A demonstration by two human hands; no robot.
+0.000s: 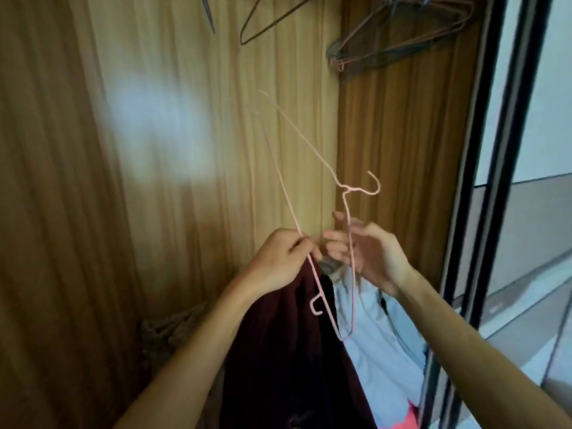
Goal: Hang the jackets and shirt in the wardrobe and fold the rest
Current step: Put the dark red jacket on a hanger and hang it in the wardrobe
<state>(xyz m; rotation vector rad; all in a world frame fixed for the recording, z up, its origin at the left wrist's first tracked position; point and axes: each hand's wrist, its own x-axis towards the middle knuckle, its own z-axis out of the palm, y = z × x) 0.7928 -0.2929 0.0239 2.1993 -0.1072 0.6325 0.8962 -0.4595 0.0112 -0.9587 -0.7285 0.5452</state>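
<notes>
Hanger (347,189) near-upright, hook rightward; left hand (278,258) grip pinches it, right hand (376,252) grip slack.

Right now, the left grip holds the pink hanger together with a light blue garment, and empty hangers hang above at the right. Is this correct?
Not quite. In the head view the left grip holds the pink hanger together with a dark maroon garment, not a light blue one. Empty hangers do hang above at the right.
</notes>
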